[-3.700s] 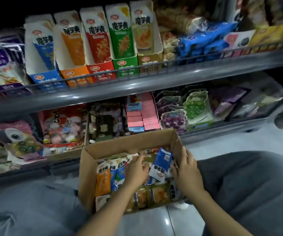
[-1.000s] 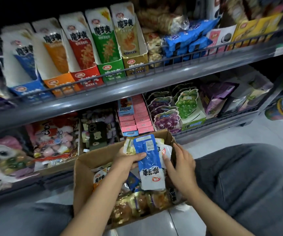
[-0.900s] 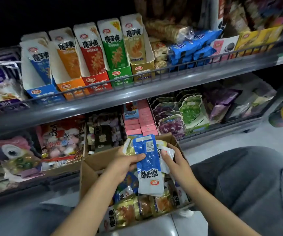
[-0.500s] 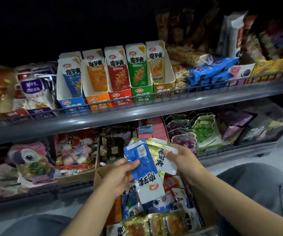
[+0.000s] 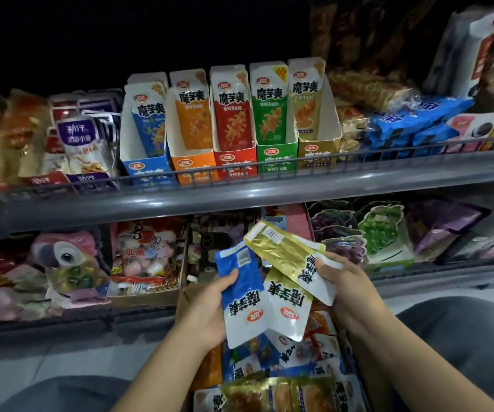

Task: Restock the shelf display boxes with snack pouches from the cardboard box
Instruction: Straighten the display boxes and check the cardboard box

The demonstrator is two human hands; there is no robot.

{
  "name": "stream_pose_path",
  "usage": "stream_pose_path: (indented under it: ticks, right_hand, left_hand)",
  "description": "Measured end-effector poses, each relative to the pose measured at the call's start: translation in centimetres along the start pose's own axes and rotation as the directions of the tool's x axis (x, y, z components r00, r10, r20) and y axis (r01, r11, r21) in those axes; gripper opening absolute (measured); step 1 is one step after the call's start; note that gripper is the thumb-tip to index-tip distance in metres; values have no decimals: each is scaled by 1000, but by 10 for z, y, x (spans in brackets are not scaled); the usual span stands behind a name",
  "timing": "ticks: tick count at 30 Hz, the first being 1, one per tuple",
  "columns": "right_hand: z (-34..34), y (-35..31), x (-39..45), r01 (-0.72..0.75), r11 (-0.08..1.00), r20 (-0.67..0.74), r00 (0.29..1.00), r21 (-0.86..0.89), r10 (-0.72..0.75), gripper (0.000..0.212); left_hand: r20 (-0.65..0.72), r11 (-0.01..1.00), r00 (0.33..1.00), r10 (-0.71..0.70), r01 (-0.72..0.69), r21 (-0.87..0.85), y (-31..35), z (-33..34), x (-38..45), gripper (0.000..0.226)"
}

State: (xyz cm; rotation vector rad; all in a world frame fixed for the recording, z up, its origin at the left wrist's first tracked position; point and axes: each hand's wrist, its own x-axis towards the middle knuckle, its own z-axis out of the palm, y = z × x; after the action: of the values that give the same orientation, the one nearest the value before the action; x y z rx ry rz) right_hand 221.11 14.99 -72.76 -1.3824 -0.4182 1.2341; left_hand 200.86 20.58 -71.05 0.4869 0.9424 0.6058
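Your left hand [image 5: 207, 310] grips a blue snack pouch [image 5: 241, 295] with the thumb across its face, and your right hand [image 5: 344, 288] pinches a fan of gold snack pouches [image 5: 287, 257]; both bundles hang upside down, just above the open cardboard box [image 5: 207, 364] between your wrists. The blue display box [image 5: 147, 165] stands up and to the left of your left hand, the gold display box [image 5: 317, 156] almost straight above your right. Sort by colour first. Turn each pouch so its print reads upright like those shelved, then slide it in behind the front pouch, bottom edge first, without bending the cardboard walls.
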Motion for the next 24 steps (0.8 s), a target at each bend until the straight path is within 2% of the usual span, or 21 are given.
stream_pose_path:
  ticks: [2, 5, 8, 11, 13, 15, 17, 19, 21, 24]
  right_hand:
    - [4, 0, -1, 21, 1000, -25, 999, -11, -21, 36]
    - [1, -6, -2, 62, 996, -56, 997, 65, -58, 22]
    - [-1, -10, -5, 38, 991, -23, 999, 125, -35, 24]
    - [7, -8, -13, 20, 997, 55, 998, 78, -25, 26]
    - [14, -2, -17, 16, 1000, 77, 997, 24, -18, 24]
    - [18, 2, -19, 26, 999, 67, 997, -31, -24, 29]
    - [17, 2, -19, 43, 997, -21, 999, -62, -44, 31]
    - [11, -2, -20, 42, 998, -100, 994, -43, -46, 19]
    - [9, -2, -24, 9, 999, -109, 994, -52, -15, 11]
    - [16, 6, -35, -47, 994, -70, 997, -100, 40, 19]
  left_hand:
    - [37, 1000, 999, 9, -9, 9, -1, 1, -4, 23]
    - [120, 997, 991, 50, -42, -69, 5, -1, -9, 31]
    - [172, 995, 985, 27, -9, -102, 10, -2, -12, 33]
    - [196, 999, 980, -44, 46, -4, 4, 5, -17, 44]
    - [198, 997, 980, -34, 18, 81, -5, 10, -20, 44]
    - [170, 987, 985, 9, -36, 158, -14, 13, -22, 43]
    - [102, 983, 993, 62, -79, 166, -19, 14, -21, 40]
    - [32, 983, 991, 128, -131, 127, -21, 11, -18, 37]
    - [-21, 976, 979, 202, -199, 84, -21, 9, -17, 38]
    - [-81, 961, 958, 277, -275, 35, -22, 11, -15, 45]
